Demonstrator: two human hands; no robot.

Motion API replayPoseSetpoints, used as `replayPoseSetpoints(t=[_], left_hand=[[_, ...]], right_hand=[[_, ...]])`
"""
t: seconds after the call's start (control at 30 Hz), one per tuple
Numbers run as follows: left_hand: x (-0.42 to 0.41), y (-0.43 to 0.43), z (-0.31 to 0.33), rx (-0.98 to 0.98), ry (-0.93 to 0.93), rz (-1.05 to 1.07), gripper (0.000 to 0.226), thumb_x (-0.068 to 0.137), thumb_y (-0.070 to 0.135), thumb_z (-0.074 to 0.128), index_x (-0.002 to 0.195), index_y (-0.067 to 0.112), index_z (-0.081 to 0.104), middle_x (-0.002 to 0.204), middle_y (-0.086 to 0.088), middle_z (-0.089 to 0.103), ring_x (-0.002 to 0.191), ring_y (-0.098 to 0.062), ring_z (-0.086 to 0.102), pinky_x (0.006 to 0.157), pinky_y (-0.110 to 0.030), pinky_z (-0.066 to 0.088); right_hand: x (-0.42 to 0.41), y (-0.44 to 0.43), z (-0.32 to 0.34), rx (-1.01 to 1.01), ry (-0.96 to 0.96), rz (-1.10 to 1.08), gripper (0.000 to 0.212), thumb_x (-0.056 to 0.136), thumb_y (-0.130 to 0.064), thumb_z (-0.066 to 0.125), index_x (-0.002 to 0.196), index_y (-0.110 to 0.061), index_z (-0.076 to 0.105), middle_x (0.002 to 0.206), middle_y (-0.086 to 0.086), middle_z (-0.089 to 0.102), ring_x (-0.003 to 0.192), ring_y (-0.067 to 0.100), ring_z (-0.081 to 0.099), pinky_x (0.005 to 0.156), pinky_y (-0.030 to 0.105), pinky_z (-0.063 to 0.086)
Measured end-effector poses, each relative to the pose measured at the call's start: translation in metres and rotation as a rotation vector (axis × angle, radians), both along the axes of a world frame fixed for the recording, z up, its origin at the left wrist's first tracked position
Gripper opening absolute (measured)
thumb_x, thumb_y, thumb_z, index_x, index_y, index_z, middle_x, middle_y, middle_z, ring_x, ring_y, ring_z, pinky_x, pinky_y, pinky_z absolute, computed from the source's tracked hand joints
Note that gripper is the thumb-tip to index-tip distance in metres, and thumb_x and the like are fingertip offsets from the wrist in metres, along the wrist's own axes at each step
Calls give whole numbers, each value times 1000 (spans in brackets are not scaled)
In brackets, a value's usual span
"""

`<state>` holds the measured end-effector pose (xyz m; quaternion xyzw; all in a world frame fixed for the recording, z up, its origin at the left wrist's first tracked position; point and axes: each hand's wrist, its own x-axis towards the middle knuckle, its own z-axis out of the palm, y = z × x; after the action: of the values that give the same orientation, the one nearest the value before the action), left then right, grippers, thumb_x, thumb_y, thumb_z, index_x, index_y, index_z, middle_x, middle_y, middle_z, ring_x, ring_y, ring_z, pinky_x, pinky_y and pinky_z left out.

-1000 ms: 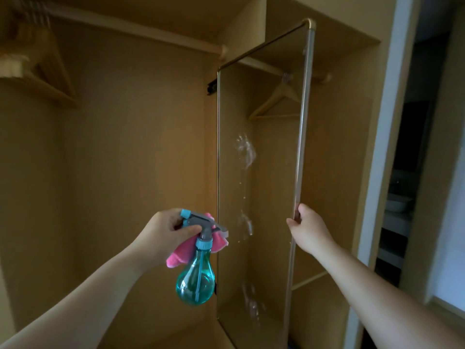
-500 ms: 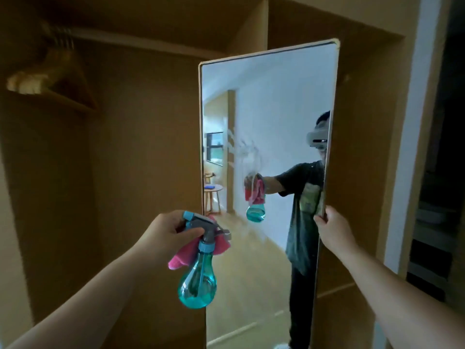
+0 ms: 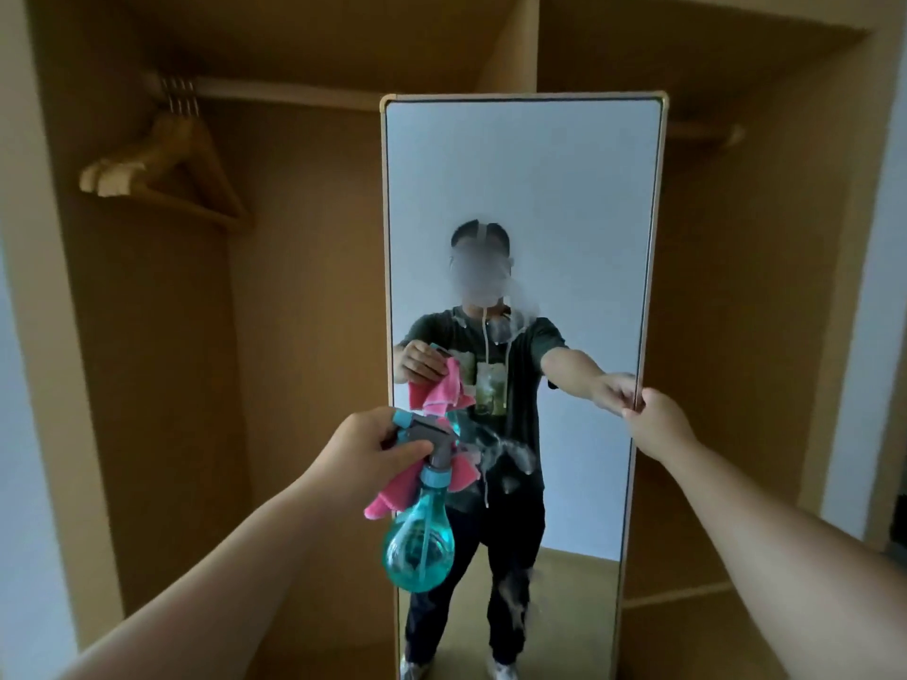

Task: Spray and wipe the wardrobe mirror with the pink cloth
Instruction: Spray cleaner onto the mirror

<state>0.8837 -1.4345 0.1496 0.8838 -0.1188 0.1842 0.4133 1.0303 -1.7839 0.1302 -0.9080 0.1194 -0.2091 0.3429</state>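
The spray bottle (image 3: pixel 417 547), at six o'clock, is translucent teal with a blue collar and grey trigger; the cloth (image 3: pixel 387 500) against it is bright pink. The mirror (image 3: pixel 564 198) has a pale gold frame and whitish spray streaks. At ten o'clock, pale wooden hangers (image 3: pixel 110 179) match the tan wardrobe (image 3: pixel 304 311)

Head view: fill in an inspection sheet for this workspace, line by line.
Surface: mirror faces the camera; wet spray patches with runs at mid-height and lower, not wiped yet.
Job's things: teal spray bottle and pink cloth, both in one hand.
Clutter: nothing seen.
Hands: left hand grips the spray bottle at its head, pink cloth bunched beneath; right hand holds the mirror by its right edge.
Cables: nothing seen.
Surroundings: wooden wardrobe; hangers on the rail, upper left.
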Motion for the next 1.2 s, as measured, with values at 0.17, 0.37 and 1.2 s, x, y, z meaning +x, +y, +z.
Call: replayPoseSetpoints(t=[0.17,0.37,1.2], left_hand=[[-4,-6,3,-13,-2,-46,4,88,26,66,88,29,64,86,7,70,78,-8,67,73,-29,60],[-7,-13,13,-82,-1,-98,3,89,24,64,88,26,65,86,6,71,77,-6,68,72,-25,59],[-4,18,56,102,-186,-102,16,90,34,61,85,49,64,82,22,68,75,7,62,60,-11,49]], right_hand=[[-38,22,-3,14,-304,65,35,98,-16,48,132,-9,49,125,10,54,105,27,60,78,34,50],[-128,101,6,276,-366,670,8,94,-19,59,89,-20,64,74,2,67,70,15,66,65,23,49],[-148,181,48,725,-416,841,12,80,-1,74,89,-9,72,85,5,74,80,19,70,69,25,55]])
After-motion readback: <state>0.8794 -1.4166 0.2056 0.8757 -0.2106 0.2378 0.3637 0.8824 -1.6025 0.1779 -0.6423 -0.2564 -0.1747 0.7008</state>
